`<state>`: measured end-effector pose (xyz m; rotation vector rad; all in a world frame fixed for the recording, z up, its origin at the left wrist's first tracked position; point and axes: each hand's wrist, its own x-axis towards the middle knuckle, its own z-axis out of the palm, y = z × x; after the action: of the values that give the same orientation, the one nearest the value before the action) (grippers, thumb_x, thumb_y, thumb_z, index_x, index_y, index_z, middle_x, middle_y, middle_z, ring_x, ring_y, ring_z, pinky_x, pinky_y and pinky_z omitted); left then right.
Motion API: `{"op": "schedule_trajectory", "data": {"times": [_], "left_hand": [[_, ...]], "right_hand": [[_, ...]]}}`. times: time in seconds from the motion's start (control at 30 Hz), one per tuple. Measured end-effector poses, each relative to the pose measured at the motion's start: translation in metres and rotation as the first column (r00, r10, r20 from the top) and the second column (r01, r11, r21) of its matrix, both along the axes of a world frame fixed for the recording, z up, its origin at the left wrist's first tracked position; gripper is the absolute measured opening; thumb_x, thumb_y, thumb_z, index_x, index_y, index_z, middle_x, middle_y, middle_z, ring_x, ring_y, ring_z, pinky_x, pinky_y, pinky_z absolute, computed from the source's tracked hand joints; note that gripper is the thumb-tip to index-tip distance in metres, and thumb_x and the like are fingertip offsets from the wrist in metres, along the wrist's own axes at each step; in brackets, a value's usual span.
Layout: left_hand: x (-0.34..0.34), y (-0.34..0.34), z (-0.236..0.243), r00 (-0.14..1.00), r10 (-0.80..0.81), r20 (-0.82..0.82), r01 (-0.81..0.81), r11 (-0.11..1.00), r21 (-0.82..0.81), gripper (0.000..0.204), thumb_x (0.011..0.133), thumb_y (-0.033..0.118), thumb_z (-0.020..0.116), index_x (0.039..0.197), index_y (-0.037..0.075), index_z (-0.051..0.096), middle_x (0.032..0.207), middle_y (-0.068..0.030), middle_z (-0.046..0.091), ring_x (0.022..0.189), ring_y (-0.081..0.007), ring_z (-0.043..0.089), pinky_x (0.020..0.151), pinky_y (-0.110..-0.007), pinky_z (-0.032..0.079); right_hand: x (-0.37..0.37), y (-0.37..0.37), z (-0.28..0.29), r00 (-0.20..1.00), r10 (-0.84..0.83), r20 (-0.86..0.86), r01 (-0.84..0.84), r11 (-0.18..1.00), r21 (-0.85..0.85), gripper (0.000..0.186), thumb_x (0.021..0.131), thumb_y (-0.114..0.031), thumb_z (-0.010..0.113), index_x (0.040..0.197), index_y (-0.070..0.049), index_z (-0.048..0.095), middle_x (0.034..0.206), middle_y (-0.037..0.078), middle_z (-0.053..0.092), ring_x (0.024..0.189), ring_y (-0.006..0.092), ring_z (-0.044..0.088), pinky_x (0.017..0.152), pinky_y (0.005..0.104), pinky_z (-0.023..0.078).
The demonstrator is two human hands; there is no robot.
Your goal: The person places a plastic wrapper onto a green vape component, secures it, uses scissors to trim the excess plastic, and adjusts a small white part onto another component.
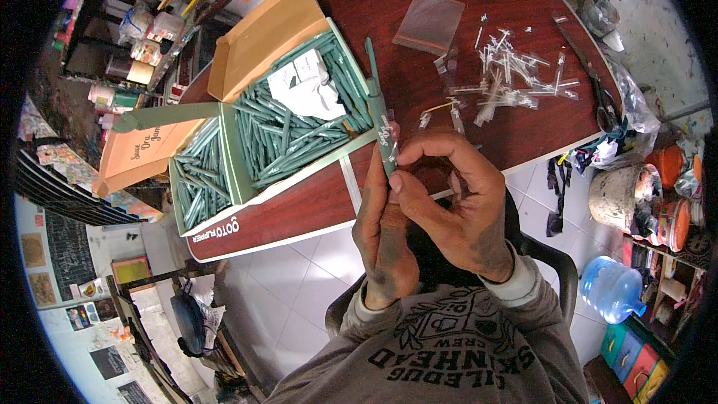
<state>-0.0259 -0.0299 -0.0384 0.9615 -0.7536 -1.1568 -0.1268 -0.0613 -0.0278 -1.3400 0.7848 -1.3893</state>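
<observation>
Both hands are together in front of me at the table's near edge. My left hand (383, 243) has its fingers closed round a slim dark green pen-shaped stick (384, 123), which points up and away and bears small white lettering. The thumb and forefinger of my right hand (471, 206) pinch at the near end of the same stick; its other fingers curl. Just left of the hands an open green box (299, 173) holds many similar green sticks (280, 131). A crumpled white paper (307, 86) lies on top of them.
On the dark red table (359, 4), clear strips with white print (508, 75) lie scattered to the right, near a clear plastic bag (430, 22). Black-handled scissors (606, 108) rest at the right edge. Beyond that edge stand a paint-stained bucket (624, 194) and a blue water jug (613, 289).
</observation>
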Motion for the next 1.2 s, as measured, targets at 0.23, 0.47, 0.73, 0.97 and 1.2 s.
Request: {"op": "schedule_trajectory", "data": {"times": [0.23,0.47,0.73,0.97,1.2], "left_hand": [[0.005,0.005,-0.011,0.925,0.063,0.375,-0.034,0.996,-0.082,0.058,0.102,0.026,0.045,0.148,-0.006,0.030,0.145,-0.0178,0.043,0.129,-0.0263,0.046,0.108,-0.038,0.037],[0.004,0.002,0.009,0.985,-0.146,0.089,0.140,0.987,0.079,0.057,0.101,0.029,0.045,0.148,-0.002,0.035,0.077,0.0053,0.036,0.065,-0.0041,0.033,0.055,-0.021,0.029],[-0.016,0.001,0.006,0.999,-0.039,0.019,0.039,0.999,0.035,0.055,0.102,0.028,0.042,0.146,-0.004,0.034,0.135,-0.0155,0.051,0.117,-0.0225,0.053,0.100,-0.037,0.043],[-0.012,-0.005,-0.007,0.986,0.007,-0.164,0.003,0.998,0.057,0.052,0.106,0.030,0.033,0.146,-0.004,0.034,0.135,-0.0163,0.050,0.123,-0.0268,0.051,0.106,-0.040,0.040],[-0.017,-0.004,0.000,0.996,0.000,-0.085,0.010,0.994,0.113,0.050,0.107,0.031,0.030,0.149,0.003,0.031,0.133,-0.0156,0.050,0.121,-0.0280,0.052,0.104,-0.044,0.042]], "right_hand": [[-0.003,-0.009,-0.010,0.992,-0.028,-0.125,-0.004,0.969,-0.247,0.009,0.088,-0.001,0.064,0.094,0.001,0.058,0.098,0.012,0.063,0.084,0.0127,0.061,0.075,0.0261,0.050],[-0.014,0.003,-0.017,0.973,-0.067,0.222,0.077,0.996,-0.036,0.011,0.092,-0.005,0.062,0.095,0.000,0.053,0.101,0.015,0.062,0.091,0.0161,0.061,0.083,0.0304,0.049],[-0.012,0.000,-0.009,0.992,-0.115,-0.046,0.109,0.987,-0.120,0.018,0.085,-0.004,0.071,0.100,-0.001,0.061,0.094,0.010,0.064,0.087,0.0161,0.063,0.078,0.0289,0.050],[0.000,0.003,0.000,0.982,-0.187,-0.036,0.184,0.980,-0.079,0.016,0.084,-0.007,0.071,0.095,-0.003,0.060,0.089,0.010,0.065,0.082,0.0228,0.065,0.076,0.0328,0.051],[-0.005,0.000,-0.014,0.991,-0.121,0.059,0.127,0.986,-0.105,0.016,0.084,-0.006,0.071,0.095,-0.002,0.060,0.089,0.010,0.064,0.083,0.0228,0.065,0.076,0.0318,0.051]]}}
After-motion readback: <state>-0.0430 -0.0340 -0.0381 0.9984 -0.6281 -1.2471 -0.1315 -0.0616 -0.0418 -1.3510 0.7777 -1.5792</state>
